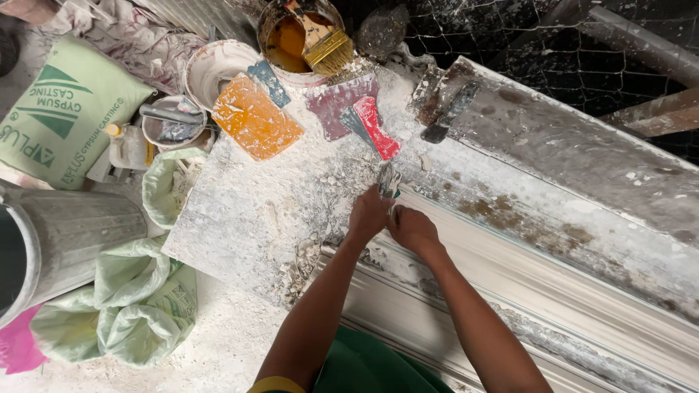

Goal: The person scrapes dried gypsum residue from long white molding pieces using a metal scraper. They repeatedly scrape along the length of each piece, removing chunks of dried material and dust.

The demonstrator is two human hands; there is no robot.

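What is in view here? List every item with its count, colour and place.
scraper blade: one, plaster-caked, between both hands at the board's right edge
plaster-dusted board: one, white, centre
moulding: one long piece, white, running to lower right
orange scraper: one, on the board's top
red scrapers: two, right of the orange one
bucket with brush: one, orange liquid, yellow bristles, top centre
white bowl: one, left of the bucket
gypsum sack: one, green, upper left
plastic bags: pale green, lower left
metal drum: one, grey, left edge
left hand: on the blade
right hand: beside it, on the blade
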